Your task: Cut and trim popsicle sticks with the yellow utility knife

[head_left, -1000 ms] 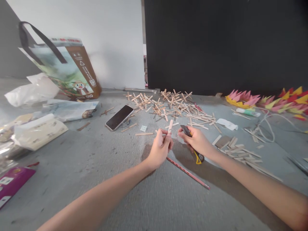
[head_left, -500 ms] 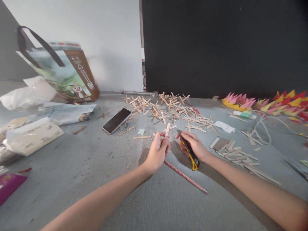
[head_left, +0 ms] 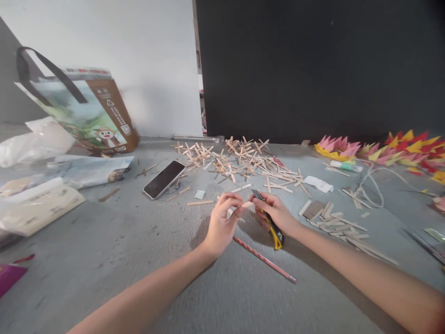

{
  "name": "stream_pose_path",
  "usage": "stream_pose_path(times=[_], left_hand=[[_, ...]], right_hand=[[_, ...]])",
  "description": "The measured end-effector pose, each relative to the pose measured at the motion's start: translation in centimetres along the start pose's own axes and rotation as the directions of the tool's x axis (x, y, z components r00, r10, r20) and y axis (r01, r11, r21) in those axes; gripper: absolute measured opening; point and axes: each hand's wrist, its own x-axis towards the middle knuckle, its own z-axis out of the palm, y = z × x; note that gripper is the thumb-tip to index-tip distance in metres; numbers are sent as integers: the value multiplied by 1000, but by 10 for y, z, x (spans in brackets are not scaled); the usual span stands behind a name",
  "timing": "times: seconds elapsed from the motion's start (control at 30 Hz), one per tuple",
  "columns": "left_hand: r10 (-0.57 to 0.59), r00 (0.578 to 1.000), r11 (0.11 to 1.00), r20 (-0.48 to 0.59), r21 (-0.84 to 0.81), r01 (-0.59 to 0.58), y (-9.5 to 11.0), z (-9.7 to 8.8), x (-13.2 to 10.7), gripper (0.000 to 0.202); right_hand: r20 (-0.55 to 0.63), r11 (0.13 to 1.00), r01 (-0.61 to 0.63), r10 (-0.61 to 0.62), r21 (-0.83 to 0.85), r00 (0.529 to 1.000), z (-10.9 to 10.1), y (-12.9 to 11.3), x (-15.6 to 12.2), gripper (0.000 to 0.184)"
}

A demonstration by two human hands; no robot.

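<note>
My left hand (head_left: 222, 220) pinches a short wooden craft stick (head_left: 246, 204) that points right, low over the grey floor. My right hand (head_left: 274, 211) grips a yellow and black utility knife (head_left: 273, 226), its blade tip touching the stick's end. A red pencil (head_left: 264, 260) lies on the floor just below both hands. Beyond them spreads a heap of wooden sticks glued into crosses (head_left: 236, 157).
A phone (head_left: 164, 179) lies left of the heap. A printed paper bag (head_left: 83, 113) and plastic wrappers (head_left: 38, 195) sit at the left. Cut stick pieces (head_left: 340, 225), a white cable (head_left: 371, 190), a glue tube (head_left: 342, 165) and coloured paper spikes (head_left: 382, 150) are on the right.
The left hand has tipped the stick from upright to pointing right. The right hand has brought the knife's blade up against it. The view has shifted slightly.
</note>
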Motion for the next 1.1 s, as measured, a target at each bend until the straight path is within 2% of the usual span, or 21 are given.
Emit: stream_pose_path(times=[0.07,0.17,0.3,0.37,0.4,0.47,0.53,0.57,0.63,0.7,0.8,0.87,0.9,0.97,1.03,1.1], left_hand=[[111,994,987,-6,114,-110,0,-1,-2,19],[227,973,947,47,221,-232,0,-1,-4,19],[251,960,919,124,281,-276,0,0,-3,25],[174,975,945,142,256,-205,-1,1,-2,21],[106,985,969,133,211,-133,-1,1,-1,19],[-93,988,995,125,54,86,-4,2,0,25],[-266,945,954,192,-85,286,-6,4,0,35],[-310,920,934,240,-102,342,-7,4,-1,40],[-335,886,929,321,-46,368,-8,4,-1,41],[-340,876,932,343,2,362,-7,5,-2,37],[-378,863,894,336,-111,435,-6,5,-2,38],[-391,859,850,330,-230,475,-5,6,-1,41],[-390,861,835,325,-270,480,-5,6,-1,43],[-379,875,833,301,-301,464,-4,7,0,45],[-361,890,851,278,-292,437,-4,7,0,46],[-345,900,861,268,-292,417,-5,7,-1,47]], right_hand=[[78,999,-52,51,3,996,2,0,-2,41],[198,992,-126,126,-10,972,7,-1,-7,44],[191,987,-163,161,-7,968,11,-5,-8,42],[126,989,-144,139,32,982,11,-7,-7,41],[64,992,-111,108,58,992,10,-9,-6,41],[-97,998,-4,11,70,995,9,-12,-4,41],[-228,994,106,-102,6,968,8,-15,-4,39],[-265,989,142,-147,-38,953,8,-16,-4,38],[-287,978,171,-198,-117,937,9,-18,-5,37],[-260,972,169,-208,-165,943,10,-18,-7,35],[-236,945,238,-289,-223,928,9,-15,-13,35],[-226,865,349,-445,-362,867,3,-10,-18,39],[-189,785,402,-535,-471,823,0,-8,-20,41],[-3,568,487,-653,-663,758,-7,-5,-23,40],[213,383,560,-654,-735,726,-10,-3,-23,37],[351,299,610,-602,-733,717,-9,-2,-20,38]])
